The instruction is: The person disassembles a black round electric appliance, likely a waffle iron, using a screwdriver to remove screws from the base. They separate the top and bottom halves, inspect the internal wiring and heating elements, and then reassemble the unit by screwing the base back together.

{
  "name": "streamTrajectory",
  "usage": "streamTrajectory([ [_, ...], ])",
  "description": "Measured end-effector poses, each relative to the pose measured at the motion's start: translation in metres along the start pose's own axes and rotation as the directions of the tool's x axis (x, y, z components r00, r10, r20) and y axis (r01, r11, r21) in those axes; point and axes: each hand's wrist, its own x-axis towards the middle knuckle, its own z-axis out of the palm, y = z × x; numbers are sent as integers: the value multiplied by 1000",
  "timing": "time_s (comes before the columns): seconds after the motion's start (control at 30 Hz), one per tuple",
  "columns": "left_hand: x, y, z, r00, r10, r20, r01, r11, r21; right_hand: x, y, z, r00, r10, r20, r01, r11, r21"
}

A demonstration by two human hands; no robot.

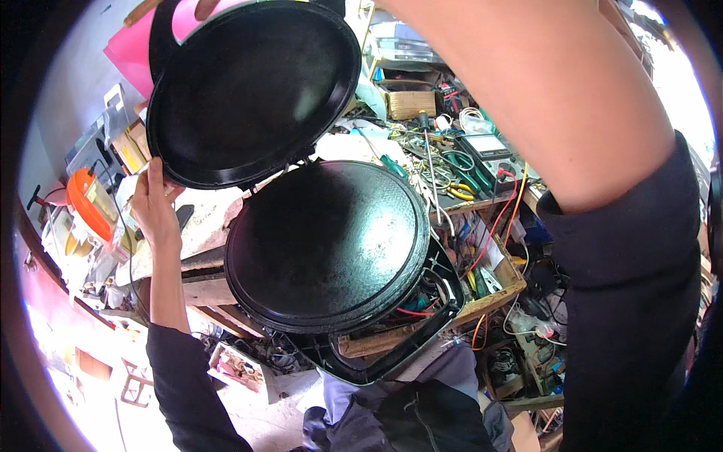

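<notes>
Left hand (157, 212): fingers gripping rim of raised upper plate (256, 90). Right forearm (527, 90) crosses top edge; finger state cannot be told. Round hinged griddle (324, 241) open at worktop (215, 207) edge.

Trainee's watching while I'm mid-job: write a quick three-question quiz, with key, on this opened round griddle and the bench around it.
1. Multiple choice: Which hand touches the lower-left rim of the raised upper plate? (a) left (b) right
2. Short answer: In the picture, on which side of the lower plate is the multimeter?
3. True or false: The lower plate is square.

Key: 1. (a), the left hand. 2. Right. 3. False; it is round.
</notes>
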Motion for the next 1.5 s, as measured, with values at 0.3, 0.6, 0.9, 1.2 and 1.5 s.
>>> streamTrajectory([
  [0.3, 0, 3, 0, 996, -92, 12, 92, 992, -89, 7, 3, 5, 998, -55, -24, 56, 996, 69],
  [0.6, 5, 7, 13, 992, -120, 48, 125, 984, -123, -8, 51, 29, 965, -104, -242, 161, 960, 227],
  [0.9, 22, 11, 16, 989, -137, 48, 141, 985, -98, -59, 107, 50, 953, 279, 116, -287, 712, 642],
  [1.2, 37, 9, 12, 978, -167, 129, 175, 983, -60, -107, 77, 112, 754, 528, 390, -629, 412, 659],
  [1.5, 52, 13, 28, 955, -258, 149, 266, 963, -34, -167, 88, 177, 643, 641, 419, -728, 343, 593],
])
